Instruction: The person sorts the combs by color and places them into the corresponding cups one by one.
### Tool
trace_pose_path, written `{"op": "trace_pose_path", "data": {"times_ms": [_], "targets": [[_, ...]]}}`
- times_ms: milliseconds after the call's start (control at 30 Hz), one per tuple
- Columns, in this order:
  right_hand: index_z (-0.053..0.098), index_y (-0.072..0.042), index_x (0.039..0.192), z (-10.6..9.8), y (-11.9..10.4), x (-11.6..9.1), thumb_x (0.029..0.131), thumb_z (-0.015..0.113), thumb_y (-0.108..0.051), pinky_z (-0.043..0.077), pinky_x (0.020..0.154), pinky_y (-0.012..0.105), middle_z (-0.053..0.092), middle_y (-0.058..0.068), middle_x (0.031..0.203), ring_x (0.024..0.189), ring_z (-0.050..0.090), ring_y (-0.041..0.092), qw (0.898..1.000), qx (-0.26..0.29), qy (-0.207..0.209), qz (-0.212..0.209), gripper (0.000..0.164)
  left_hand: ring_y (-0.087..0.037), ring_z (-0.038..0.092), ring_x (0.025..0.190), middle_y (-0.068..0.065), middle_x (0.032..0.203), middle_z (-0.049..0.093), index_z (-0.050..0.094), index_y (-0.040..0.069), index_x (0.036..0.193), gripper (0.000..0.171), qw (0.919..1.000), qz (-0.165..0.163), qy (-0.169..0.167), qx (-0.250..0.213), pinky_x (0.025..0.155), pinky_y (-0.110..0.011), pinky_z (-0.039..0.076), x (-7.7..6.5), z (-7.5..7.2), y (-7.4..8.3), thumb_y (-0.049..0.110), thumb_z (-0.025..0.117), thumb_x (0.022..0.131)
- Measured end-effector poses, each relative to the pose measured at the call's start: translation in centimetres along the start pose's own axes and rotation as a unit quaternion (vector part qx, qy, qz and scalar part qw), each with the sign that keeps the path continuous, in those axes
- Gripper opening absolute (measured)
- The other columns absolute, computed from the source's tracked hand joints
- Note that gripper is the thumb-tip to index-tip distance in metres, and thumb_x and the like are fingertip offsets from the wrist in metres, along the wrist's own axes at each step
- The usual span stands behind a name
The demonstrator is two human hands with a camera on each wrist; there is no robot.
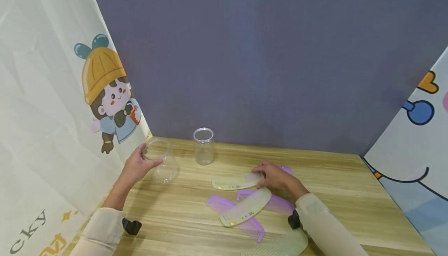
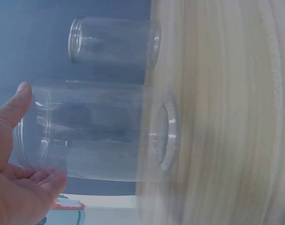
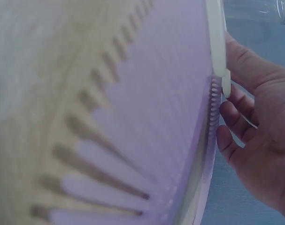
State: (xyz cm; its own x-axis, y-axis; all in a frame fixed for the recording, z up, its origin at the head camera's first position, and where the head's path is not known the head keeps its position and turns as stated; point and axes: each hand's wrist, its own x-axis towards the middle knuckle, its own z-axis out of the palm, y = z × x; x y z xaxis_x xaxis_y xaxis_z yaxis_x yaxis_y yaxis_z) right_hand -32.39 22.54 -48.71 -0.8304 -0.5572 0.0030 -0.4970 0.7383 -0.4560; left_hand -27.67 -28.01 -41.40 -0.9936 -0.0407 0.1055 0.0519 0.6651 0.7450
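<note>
Grey letters "cky" point(image 1: 29, 231) stand on the white left panel point(image 1: 42, 131) (orange lettering point(image 1: 55, 244) below is unclear).

Left grip point(image 1: 139, 165) clasping; right grip point(image 1: 274, 175) pinching, palm down

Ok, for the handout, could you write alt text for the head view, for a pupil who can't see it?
A left hand grips a clear jar near its rim, while the right hand pinches one end of a green comb. More combs, purple and green, lie on the table; a second jar stands near the back.
</note>
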Motion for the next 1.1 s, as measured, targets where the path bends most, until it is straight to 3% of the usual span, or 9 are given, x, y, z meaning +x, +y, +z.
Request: {"op": "trace_pose_path", "data": {"times_ms": [267,433,667,833,1100], "targets": [[0.07,-0.016,0.132,-0.5,0.4,0.1,0.077,0.09,-0.031,0.054,0.083,0.025,0.064,0.003,0.129,0.106,0.06,0.015,0.999,0.05,-0.003,0.02,0.06,-0.05,0.041,0.14,-0.034,0.159,0.034,0.015,-0.005,0.16,0.114,0.9999,0.002,0.011,-0.012,0.114,-0.064,0.039,-0.1,0.2,-0.3,0.056,0.077,0.085],[0.068,-0.009,0.133,-0.9,0.7,0.1,0.078,0.09,-0.027,0.048,0.071,0.022,0.067,0.01,0.13,0.089,0.055,0.013,0.997,0.077,-0.008,0.002,0.062,-0.051,0.039,0.141,-0.034,0.158,0.034,0.017,-0.005,0.16,0.112,0.9999,0.003,0.013,-0.01,0.115,-0.065,0.038,-0.2,0.2,-0.3,0.054,0.077,0.086],[0.069,-0.008,0.132,-0.9,0.6,0.0,0.079,0.089,-0.026,0.042,0.06,0.021,0.068,0.001,0.104,0.074,0.047,0.01,0.994,0.104,-0.014,0.002,0.06,-0.052,0.039,0.141,-0.035,0.158,0.034,0.017,-0.006,0.159,0.109,0.9998,0.005,0.015,-0.01,0.115,-0.065,0.037,-0.4,0.2,-0.4,0.051,0.077,0.088],[0.07,-0.012,0.131,-1.2,0.5,-0.1,0.078,0.09,-0.03,0.043,0.059,0.02,0.068,-0.003,0.094,0.071,0.048,0.01,0.994,0.112,-0.008,0.012,0.06,-0.053,0.037,0.143,-0.035,0.158,0.034,0.017,-0.007,0.159,0.109,0.9998,0.007,0.016,-0.011,0.117,-0.065,0.036,-0.3,0.2,-0.5,0.05,0.077,0.088],[0.071,-0.01,0.13,-1.4,0.9,0.0,0.081,0.087,-0.028,0.038,0.052,0.019,0.066,-0.002,0.079,0.061,0.043,0.006,0.993,0.121,-0.001,-0.007,0.055,-0.054,0.036,0.143,-0.035,0.158,0.033,0.017,-0.007,0.159,0.108,0.9997,0.009,0.015,-0.015,0.118,-0.064,0.035,-0.2,0.3,-0.6,0.05,0.077,0.088]]}}
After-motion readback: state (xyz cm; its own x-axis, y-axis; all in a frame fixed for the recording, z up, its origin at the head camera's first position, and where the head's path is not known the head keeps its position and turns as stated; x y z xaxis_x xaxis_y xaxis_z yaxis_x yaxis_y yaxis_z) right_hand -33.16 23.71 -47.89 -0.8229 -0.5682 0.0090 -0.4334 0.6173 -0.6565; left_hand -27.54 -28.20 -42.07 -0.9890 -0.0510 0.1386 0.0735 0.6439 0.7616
